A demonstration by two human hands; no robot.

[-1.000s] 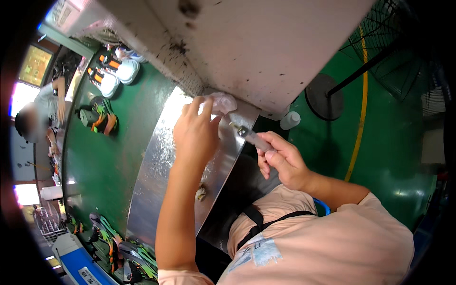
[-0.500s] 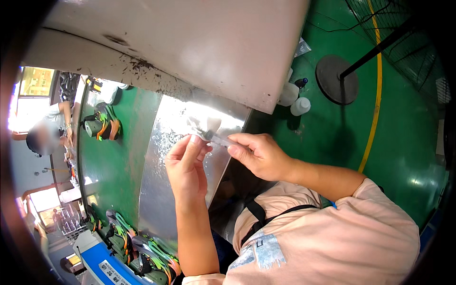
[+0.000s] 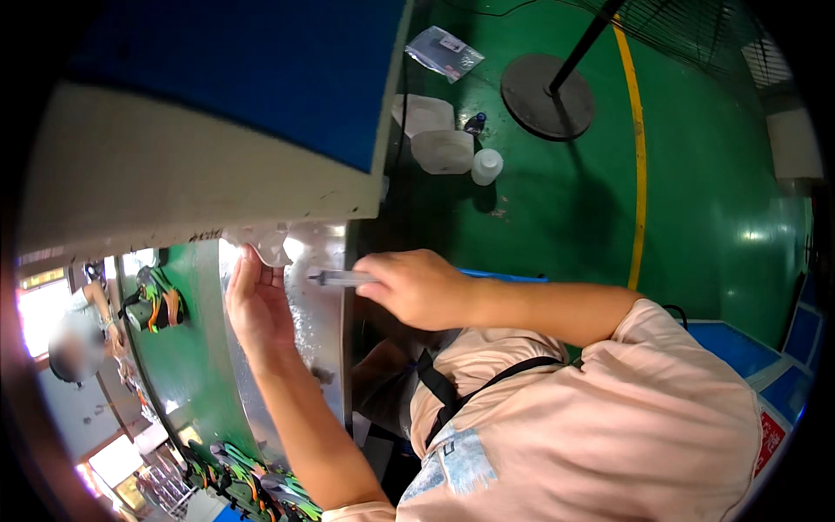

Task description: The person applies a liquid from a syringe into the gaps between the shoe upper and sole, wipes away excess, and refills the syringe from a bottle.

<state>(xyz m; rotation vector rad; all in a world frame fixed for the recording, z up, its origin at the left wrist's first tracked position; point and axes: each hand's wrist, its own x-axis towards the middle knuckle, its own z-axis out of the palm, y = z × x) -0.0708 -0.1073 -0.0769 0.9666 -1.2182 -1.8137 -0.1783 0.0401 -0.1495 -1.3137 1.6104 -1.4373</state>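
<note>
Right hand point(image 3: 422, 287) closed around a syringe point(image 3: 341, 277), long axis level, tip pointing to the person's left over the shiny metal sheet point(image 3: 306, 326). Left hand point(image 3: 252, 300) fingers pinch a crumpled clear plastic piece point(image 3: 265, 242) just beyond the tip. Farther off, white bottles point(image 3: 485, 165) stand on the green floor point(image 3: 557, 200).

Left hand point(image 3: 252, 304) raised, fingers pinched together at top; right hand point(image 3: 417, 287) fisted, knuckles up, forearm extended leftward.

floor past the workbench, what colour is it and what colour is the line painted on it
Glossy green floor, with a yellow line curving across it. The head view shows both.
</note>
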